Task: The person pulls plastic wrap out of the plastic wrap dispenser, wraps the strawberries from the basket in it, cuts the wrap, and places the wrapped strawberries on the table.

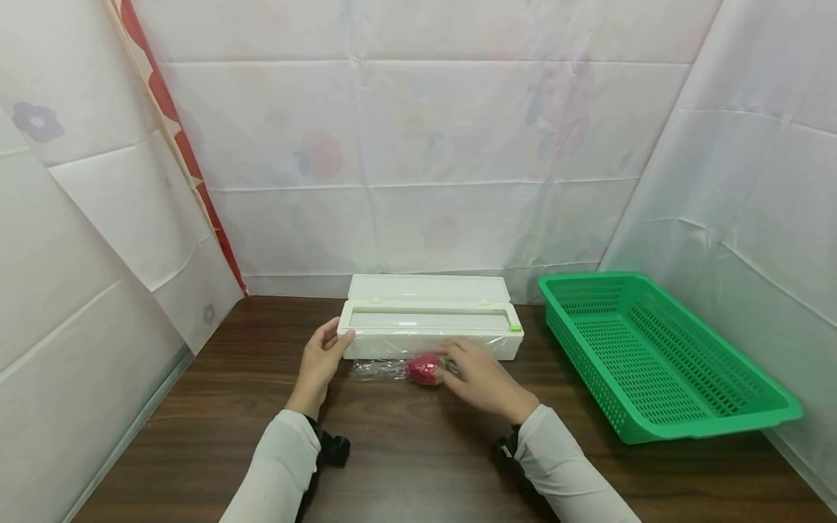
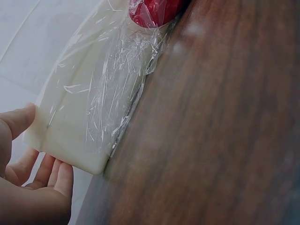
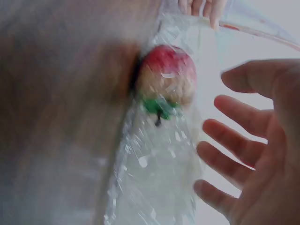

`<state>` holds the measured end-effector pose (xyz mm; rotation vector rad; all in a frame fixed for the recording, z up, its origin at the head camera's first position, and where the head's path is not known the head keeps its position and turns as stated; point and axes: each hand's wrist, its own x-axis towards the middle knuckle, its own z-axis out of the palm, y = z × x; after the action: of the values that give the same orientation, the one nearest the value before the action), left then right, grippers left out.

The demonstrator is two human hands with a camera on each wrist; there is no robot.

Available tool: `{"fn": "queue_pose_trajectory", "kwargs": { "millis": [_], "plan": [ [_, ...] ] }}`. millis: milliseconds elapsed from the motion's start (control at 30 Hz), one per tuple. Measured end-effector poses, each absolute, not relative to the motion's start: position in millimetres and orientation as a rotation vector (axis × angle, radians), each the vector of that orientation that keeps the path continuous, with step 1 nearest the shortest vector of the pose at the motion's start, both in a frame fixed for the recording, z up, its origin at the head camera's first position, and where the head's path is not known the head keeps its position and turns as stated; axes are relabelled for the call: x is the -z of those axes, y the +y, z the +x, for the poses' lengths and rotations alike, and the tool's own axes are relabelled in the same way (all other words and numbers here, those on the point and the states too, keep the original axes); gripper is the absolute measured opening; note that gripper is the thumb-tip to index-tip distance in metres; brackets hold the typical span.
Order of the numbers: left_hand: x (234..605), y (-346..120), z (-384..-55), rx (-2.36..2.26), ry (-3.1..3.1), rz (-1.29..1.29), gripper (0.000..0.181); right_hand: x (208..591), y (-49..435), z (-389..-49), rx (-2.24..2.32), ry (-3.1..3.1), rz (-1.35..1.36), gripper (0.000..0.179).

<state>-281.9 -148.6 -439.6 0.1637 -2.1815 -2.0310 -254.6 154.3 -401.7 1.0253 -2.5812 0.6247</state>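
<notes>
A white cling film dispenser box point(image 1: 379, 344) stands on the table with its lid point(image 1: 428, 288) raised at the back. Clear cling film point(image 2: 122, 79) hangs down its front and lies crumpled along the base. Against that front lies a red strawberry point(image 1: 421, 369), pale toward its green leaves point(image 3: 159, 107), with film around it. My left hand point(image 1: 319, 365) grips the dispenser's left end, thumb at the front edge and fingers round the end face. Over the strawberry's right side, my right hand point(image 1: 485, 381) has its fingers loosely spread, apart from the fruit in the right wrist view.
To the right stands a green plastic basket point(image 1: 706, 428) with slotted walls. The dark wooden table point(image 1: 418, 465) reaches back to a white sheet wall point(image 1: 431, 218), and more sheeting encloses both sides. A bright green tab point(image 1: 515, 328) sits on the dispenser's right rim.
</notes>
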Motion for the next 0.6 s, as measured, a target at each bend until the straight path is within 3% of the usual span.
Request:
{"fn": "queue_pose_trajectory", "kwargs": {
  "millis": [267, 600],
  "plan": [
    [438, -149, -282, 2.039, -2.185, 0.164, 0.064, 387, 184, -270, -0.784, -2.392, 0.632, 0.024],
    [439, -149, -283, 2.049, -2.176, 0.175, 0.064, 388, 225, -282, -0.864, -2.464, 0.27, 0.037]
  ]
}}
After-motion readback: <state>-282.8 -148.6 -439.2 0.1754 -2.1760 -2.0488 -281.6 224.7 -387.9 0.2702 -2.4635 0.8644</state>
